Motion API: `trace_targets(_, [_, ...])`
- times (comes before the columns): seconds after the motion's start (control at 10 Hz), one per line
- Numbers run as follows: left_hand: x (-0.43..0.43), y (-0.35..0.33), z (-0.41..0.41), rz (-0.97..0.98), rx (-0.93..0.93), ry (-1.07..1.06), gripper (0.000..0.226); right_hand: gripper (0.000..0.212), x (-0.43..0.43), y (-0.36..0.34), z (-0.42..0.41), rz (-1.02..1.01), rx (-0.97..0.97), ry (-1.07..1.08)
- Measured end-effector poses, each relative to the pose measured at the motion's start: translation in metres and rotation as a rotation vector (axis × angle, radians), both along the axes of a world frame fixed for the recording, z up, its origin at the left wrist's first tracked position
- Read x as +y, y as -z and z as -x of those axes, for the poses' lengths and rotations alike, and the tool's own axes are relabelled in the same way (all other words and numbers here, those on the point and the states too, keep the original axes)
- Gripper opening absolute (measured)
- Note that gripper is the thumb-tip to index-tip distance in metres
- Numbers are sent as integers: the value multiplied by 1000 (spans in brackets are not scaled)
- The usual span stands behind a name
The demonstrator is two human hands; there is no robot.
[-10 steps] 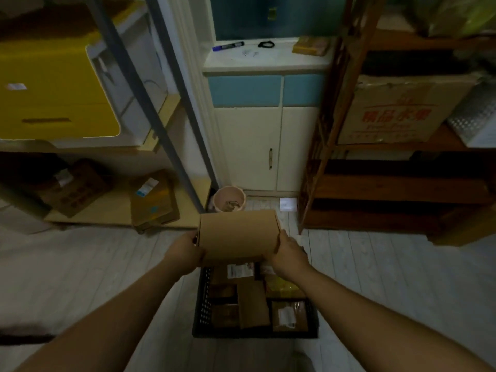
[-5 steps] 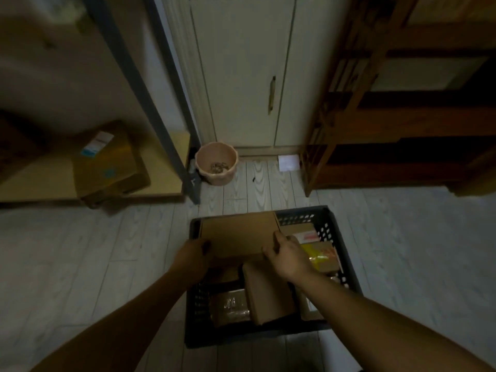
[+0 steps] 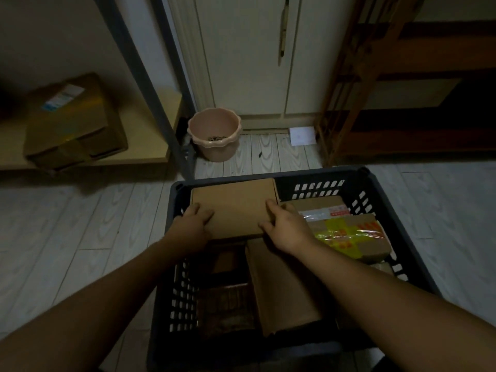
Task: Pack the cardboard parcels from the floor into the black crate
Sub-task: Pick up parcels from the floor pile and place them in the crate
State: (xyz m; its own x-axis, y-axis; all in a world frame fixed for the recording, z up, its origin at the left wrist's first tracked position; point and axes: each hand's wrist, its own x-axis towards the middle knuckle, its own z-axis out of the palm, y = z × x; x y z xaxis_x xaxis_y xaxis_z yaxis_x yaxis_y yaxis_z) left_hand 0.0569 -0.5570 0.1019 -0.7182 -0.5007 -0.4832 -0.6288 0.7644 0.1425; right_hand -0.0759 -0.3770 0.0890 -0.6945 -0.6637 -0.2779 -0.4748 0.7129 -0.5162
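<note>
Pink bin [image 3: 214,134] far centre on pale plank floor [image 3: 53,224], before white cabinet doors [image 3: 252,55]. White paper scrap [image 3: 302,135] right of it. Wooden rack [image 3: 402,76] far right. Grey metal post [image 3: 150,89] left of bin.

Single head view; looks forward and steeply down; close over black crate [image 3: 375,189]; floor [image 3: 80,224] beyond.

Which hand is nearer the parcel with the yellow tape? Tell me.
Right. The right hand grips the plain box's right edge, directly beside the yellow-taped parcel. The left hand is on the box's far left side.
</note>
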Motion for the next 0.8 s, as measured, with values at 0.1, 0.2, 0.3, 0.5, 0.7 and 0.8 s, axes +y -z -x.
trace_targets(0.1, [2,-4,-3,9,-27,40,65,75,3,-2,0,-55,-65,-45])
trace_targets(0.2, [5,-6,-8,-30,-101,68,68,82,8,-6,1,-110,-87,-104])
trace_targets(0.3, [2,0,-12,17,-134,95,70,83,8,0,2,-136,-104,-131])
trace_targets(0.5, [1,12,-8,49,-167,127,66,74,-11,14,-3,-222,-26,-78])
trace_targets(0.7, [1,11,0,151,-192,315,72,72,-19,18,2,-331,-106,-60])
trace_targets(0.8, [3,-5,-4,94,-181,240,72,74,-11,-9,-2,-299,-68,-46])
